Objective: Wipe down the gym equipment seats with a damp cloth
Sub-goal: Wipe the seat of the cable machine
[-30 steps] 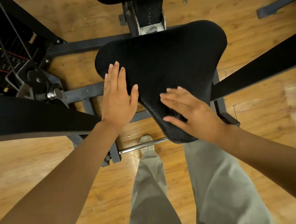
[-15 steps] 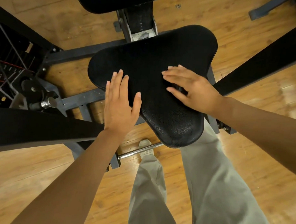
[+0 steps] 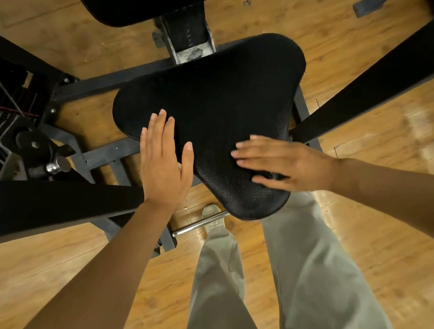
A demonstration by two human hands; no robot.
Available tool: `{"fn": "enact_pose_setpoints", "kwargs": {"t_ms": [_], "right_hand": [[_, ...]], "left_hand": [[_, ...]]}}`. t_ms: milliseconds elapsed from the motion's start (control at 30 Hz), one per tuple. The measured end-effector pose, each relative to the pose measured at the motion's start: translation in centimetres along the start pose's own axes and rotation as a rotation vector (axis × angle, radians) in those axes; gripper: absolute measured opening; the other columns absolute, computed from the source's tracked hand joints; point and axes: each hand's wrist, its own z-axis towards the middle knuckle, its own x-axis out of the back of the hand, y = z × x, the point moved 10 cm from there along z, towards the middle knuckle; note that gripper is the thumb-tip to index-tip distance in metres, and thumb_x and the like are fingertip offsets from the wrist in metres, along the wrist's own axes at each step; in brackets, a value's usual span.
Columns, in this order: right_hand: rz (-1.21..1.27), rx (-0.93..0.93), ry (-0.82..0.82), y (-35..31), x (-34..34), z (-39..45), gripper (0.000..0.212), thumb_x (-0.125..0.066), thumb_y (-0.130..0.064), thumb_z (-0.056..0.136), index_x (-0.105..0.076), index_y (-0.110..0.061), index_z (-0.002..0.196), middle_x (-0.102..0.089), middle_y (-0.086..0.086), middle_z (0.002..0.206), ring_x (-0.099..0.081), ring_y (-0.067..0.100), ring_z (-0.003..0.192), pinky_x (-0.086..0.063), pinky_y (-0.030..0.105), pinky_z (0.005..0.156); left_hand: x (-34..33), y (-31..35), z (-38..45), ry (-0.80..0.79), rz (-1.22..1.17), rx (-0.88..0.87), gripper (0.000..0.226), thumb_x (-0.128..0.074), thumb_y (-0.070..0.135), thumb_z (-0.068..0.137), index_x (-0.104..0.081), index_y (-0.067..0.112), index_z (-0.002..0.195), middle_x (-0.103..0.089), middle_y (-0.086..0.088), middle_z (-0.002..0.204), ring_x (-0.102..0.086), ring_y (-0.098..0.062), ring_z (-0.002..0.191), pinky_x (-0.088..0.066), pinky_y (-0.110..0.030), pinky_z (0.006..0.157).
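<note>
Seen from above, a person in grey trousers [image 3: 305, 282] stands on a wooden floor [image 3: 42, 268] at a weight machine, both bare arms reaching forward.

The right hand [image 3: 286, 163] lies flat, fingers straight and pointing left, over the near, narrow end of the black padded seat [image 3: 214, 93]. It is blurred, and something dark shows under the palm; whether that is a cloth cannot be told.

The left hand [image 3: 164, 159] is open too, fingers straight and together. Its fingertips rest on the seat's left edge, while its palm hangs past that edge above the metal frame [image 3: 103, 153].

Likely risks: if no damp cloth is under the right palm, the wipe cleans nothing. The left hand, half off the pad, could slip onto the frame.

The seat widens away from the person. Beyond it stand the seat post [image 3: 190, 37] and a second black pad [image 3: 134, 1].
</note>
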Motion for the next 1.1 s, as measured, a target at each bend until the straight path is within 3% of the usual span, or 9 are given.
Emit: {"fn": "enact_pose_setpoints", "kwargs": {"t_ms": [100, 200, 300, 467, 633, 767, 833, 1000, 1100], "right_hand": [[-0.044, -0.213, 0.175, 5.3, 2.6, 0.9, 0.038, -0.062, -0.016, 0.098, -0.06, 0.007, 0.129, -0.053, 0.022, 0.141, -0.048, 0.036, 0.136, -0.031, 0.055, 0.118], [-0.02, -0.478, 0.344, 9.9, 5.0, 0.8, 0.041, -0.061, -0.019, 0.098, -0.059, 0.003, 0.132, -0.053, 0.019, 0.143, -0.046, 0.032, 0.138, -0.029, 0.056, 0.118], [0.007, -0.589, 0.462, 10.3, 5.1, -0.1, 0.041, -0.063, -0.019, 0.098, -0.059, 0.002, 0.133, -0.053, 0.018, 0.142, -0.045, 0.03, 0.139, -0.029, 0.056, 0.117], [0.074, -0.576, 0.486, 3.4, 2.7, -3.4, 0.036, -0.063, -0.008, 0.095, -0.06, 0.007, 0.127, -0.053, 0.021, 0.141, -0.042, 0.036, 0.14, -0.031, 0.06, 0.116], [0.094, -0.419, 0.3, -4.1, -1.3, -5.5, 0.039, -0.062, -0.012, 0.096, -0.059, 0.0, 0.132, -0.051, 0.013, 0.145, -0.037, 0.031, 0.144, -0.026, 0.052, 0.12], [0.019, -0.314, 0.208, -4.0, -1.8, -4.8, 0.04, -0.062, -0.016, 0.098, -0.058, 0.003, 0.134, -0.051, 0.015, 0.145, -0.041, 0.029, 0.142, -0.028, 0.047, 0.121], [0.005, -0.385, 0.239, -2.6, -0.9, -4.2, 0.043, -0.059, -0.019, 0.099, -0.056, 0.002, 0.136, -0.05, 0.015, 0.146, -0.041, 0.027, 0.142, -0.027, 0.044, 0.121], [0.033, -0.717, 0.533, -1.0, 0.7, -4.4, 0.042, -0.057, -0.019, 0.097, -0.058, 0.0, 0.135, -0.053, 0.012, 0.144, -0.042, 0.025, 0.142, -0.023, 0.039, 0.123], [-0.052, -0.677, 0.486, -3.2, -0.5, -4.0, 0.042, -0.058, -0.016, 0.097, -0.057, -0.001, 0.136, -0.052, 0.011, 0.145, -0.037, 0.026, 0.144, -0.022, 0.043, 0.123]], "left_hand": [[0.0, 0.0, 0.0, 0.001, 0.0, 0.0, 0.058, -0.032, 0.037, 0.105, -0.037, 0.0, 0.149, -0.03, -0.015, 0.16, -0.018, -0.025, 0.152, -0.006, -0.037, 0.126], [0.0, -0.1, 0.0, -0.008, 0.0, 0.001, 0.058, -0.032, 0.037, 0.105, -0.035, 0.001, 0.15, -0.029, -0.014, 0.161, -0.017, -0.025, 0.152, -0.005, -0.035, 0.125], [-0.1, -0.1, 0.0, -0.018, 0.008, 0.009, 0.059, -0.03, 0.039, 0.105, -0.034, 0.001, 0.151, -0.028, -0.014, 0.162, -0.016, -0.024, 0.153, -0.003, -0.033, 0.125], [-0.2, -0.2, 0.0, -0.021, 0.004, 0.011, 0.059, -0.03, 0.038, 0.105, -0.034, 0.002, 0.151, -0.027, -0.013, 0.162, -0.015, -0.024, 0.153, -0.002, -0.034, 0.125], [-0.2, -0.1, 0.0, -0.016, 0.001, 0.01, 0.059, -0.03, 0.038, 0.105, -0.034, 0.001, 0.151, -0.027, -0.013, 0.162, -0.015, -0.025, 0.153, -0.004, -0.036, 0.125], [-0.1, -0.1, 0.0, -0.024, -0.007, 0.015, 0.06, -0.031, 0.038, 0.105, -0.035, 0.001, 0.151, -0.028, -0.014, 0.162, -0.016, -0.025, 0.153, -0.004, -0.036, 0.125], [-0.1, 0.0, 0.1, -0.024, -0.002, 0.009, 0.059, -0.032, 0.038, 0.105, -0.035, 0.001, 0.15, -0.028, -0.015, 0.161, -0.016, -0.026, 0.153, -0.004, -0.036, 0.125], [-0.2, 0.0, 0.1, -0.044, -0.008, 0.023, 0.06, -0.031, 0.038, 0.105, -0.033, 0.001, 0.151, -0.025, -0.013, 0.162, -0.013, -0.025, 0.153, -0.002, -0.036, 0.125], [-0.2, -0.1, 0.1, -0.066, -0.018, 0.033, 0.061, -0.029, 0.039, 0.104, -0.031, 0.002, 0.152, -0.023, -0.013, 0.163, -0.011, -0.024, 0.154, -0.003, -0.039, 0.126]]}}
